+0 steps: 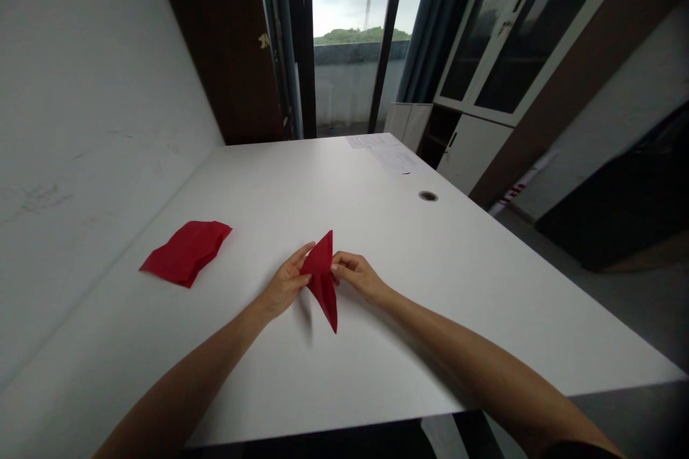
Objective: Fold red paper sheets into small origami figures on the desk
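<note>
Between my two hands, a folded piece of red paper [323, 265] is held up above the white table. One point sticks up and a longer point hangs down. My left hand [288, 280] pinches its left side, thumb in front and fingers behind. At the right edge, my right hand [358, 274] grips the paper between thumb and bent fingers; the fingertips are partly hidden. To the left, a second folded red paper piece [188, 251] lies on the table, apart from both hands.
The white table [280, 186] runs along a wall on the left. A round cable hole [428, 196] is near its right edge. Papers [390, 156] lie at the far right corner. Beyond stand a glass door [355, 50] and a cabinet [489, 64].
</note>
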Motion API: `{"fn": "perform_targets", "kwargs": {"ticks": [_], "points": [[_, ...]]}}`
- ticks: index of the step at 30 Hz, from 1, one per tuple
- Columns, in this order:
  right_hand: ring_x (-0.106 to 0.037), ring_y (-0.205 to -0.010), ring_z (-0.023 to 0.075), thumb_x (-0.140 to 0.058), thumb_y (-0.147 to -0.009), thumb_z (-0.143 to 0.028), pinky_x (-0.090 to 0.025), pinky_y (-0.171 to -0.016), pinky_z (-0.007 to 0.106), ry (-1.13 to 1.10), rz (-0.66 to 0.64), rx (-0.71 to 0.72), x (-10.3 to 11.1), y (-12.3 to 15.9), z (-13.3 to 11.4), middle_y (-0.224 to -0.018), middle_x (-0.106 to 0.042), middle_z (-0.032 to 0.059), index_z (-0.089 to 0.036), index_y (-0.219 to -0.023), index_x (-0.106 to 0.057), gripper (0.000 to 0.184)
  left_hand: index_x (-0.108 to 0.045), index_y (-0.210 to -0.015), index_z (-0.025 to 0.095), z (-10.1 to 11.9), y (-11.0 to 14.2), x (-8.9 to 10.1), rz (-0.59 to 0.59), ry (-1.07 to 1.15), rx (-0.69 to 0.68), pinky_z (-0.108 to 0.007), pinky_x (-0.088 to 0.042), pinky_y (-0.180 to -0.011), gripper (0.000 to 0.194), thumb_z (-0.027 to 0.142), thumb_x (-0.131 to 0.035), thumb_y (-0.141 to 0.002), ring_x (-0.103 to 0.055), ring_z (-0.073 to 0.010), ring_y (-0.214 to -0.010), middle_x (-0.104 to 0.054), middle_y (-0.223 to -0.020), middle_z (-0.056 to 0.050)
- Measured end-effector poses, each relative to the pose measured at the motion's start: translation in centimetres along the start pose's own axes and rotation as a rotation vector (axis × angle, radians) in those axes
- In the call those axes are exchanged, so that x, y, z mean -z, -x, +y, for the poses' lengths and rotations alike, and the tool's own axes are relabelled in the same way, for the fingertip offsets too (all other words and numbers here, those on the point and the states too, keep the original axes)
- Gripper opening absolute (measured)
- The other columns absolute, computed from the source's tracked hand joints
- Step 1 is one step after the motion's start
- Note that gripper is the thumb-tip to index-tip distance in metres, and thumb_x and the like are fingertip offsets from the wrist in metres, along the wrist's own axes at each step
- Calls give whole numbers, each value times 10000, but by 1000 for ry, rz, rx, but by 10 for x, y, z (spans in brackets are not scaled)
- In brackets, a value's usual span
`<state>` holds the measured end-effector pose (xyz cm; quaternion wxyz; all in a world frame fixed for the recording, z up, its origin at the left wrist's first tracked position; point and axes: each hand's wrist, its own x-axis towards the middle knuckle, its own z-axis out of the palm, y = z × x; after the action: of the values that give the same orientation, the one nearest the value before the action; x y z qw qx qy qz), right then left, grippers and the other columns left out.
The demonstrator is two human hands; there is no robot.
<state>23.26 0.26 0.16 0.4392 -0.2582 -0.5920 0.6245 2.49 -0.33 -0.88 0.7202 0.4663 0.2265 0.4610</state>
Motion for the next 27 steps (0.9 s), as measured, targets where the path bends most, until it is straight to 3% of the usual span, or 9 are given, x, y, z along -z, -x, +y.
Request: {"fn": "perform_targets", "kwargs": {"ticks": [7,13,19,27], "points": [[-505,-604,121,-675,-840,-385,-409,-602,255,5,28,-41,1,-1,6,-660,-569,-7,-164,-784,-594,242,-425,-1457,252,-3,-1,2,14,-43,-9,-397,-424,-1044,773,207,-766,-765,-571,-268,-1211,-565,-1374,-115],[-462,-568,105,-641,-788,-295,-384,-570,237,36,91,-79,2,-4,13,-622,-527,-27,-171,-720,-546,170,-509,-1404,233,-5,-1,5,84,-229,-72,-418,-373,-1115,675,233,-758,-776,-516,-272,-1281,-529,-1424,-103],[-535,-640,125,-696,-821,-412,-448,-620,255,54,47,-123,-1,0,10,-758,-573,-7,-173,-927,-533,308,-518,-1397,214,-3,-1,5,133,-382,-116,-432,-331,-1163,630,235,-717,-799,-453,-276,-1349,-494,-1461,-98],[-613,-853,184,-688,-791,-305,-493,-791,300,46,11,-78,-9,-2,18,-979,-670,44,-158,-1052,-619,307,-403,-1472,216,-4,0,0,78,-359,-105,-413,-397,-1106,710,255,-707,-832,-522,-261,-1260,-551,-1363,-110]]}}
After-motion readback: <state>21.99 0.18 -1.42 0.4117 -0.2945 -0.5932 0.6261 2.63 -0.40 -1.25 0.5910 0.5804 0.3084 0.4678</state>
